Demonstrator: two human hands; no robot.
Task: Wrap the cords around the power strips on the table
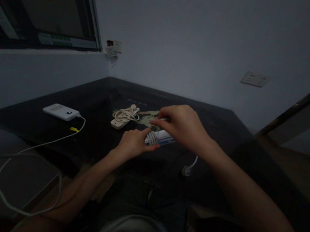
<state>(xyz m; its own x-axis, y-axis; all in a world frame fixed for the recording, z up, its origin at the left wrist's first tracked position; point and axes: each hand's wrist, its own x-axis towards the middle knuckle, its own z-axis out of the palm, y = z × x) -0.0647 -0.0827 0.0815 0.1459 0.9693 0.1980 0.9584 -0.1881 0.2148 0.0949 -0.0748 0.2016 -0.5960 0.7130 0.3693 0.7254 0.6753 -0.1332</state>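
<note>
My left hand (133, 143) grips one end of a white power strip (166, 137), its thumb and fingers closed around several turns of white cord (152, 138). Over the strip's other end, my right hand (180, 125) is closed in a pinch on a piece of the cord, mostly hidden by the fingers. A plug (187, 170) on a short length of cord shows below my right wrist. Just beyond my left hand lies a second, cream power strip (118, 123) with its cord bundled on top.
Camouflage-patterned material (147, 118) lies behind my hands on the dark table (95, 97). At left is a white power bank (61, 112) with a cable (50, 142) looping past the table edge near my left forearm, and a yellow tag (74, 129). Wall sockets (254, 79) are behind.
</note>
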